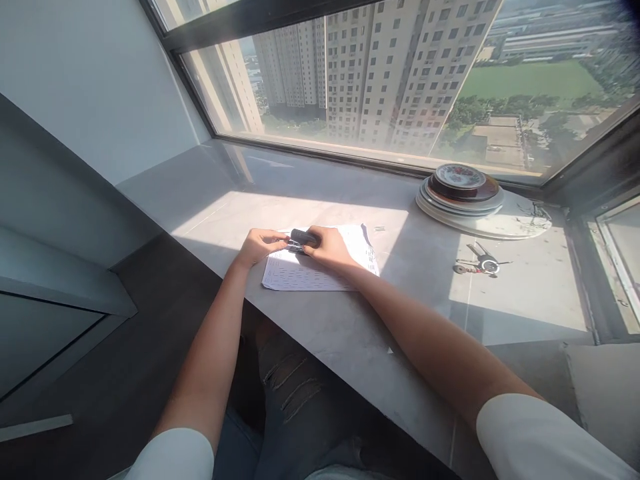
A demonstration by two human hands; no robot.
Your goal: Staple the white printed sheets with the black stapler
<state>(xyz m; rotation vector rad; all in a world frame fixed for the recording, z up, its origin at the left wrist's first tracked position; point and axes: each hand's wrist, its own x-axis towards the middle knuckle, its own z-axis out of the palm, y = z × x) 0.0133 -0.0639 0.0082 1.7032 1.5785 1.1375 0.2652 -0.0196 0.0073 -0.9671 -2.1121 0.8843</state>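
A small black stapler [303, 236] is over a stack of printed paper [315, 277] on the pale stone sill. Its dark upper arm appears raised from the lower part. My right hand [331, 248] is closed around the stapler's right end. From the other side, my left hand [257, 247] pinches the stapler's left end between thumb and fingertips. Whether something tiny is between those fingertips, I cannot tell. Just right of the paper's top corner lies a short strip [380, 229], which looks like staples.
Stacked plates [460, 193] stand by the window at the right, beside a white board [527, 217]. A small device with wires and wheels [483, 263] lies in front of them. The sill's front edge [320, 360] runs diagonally above my legs.
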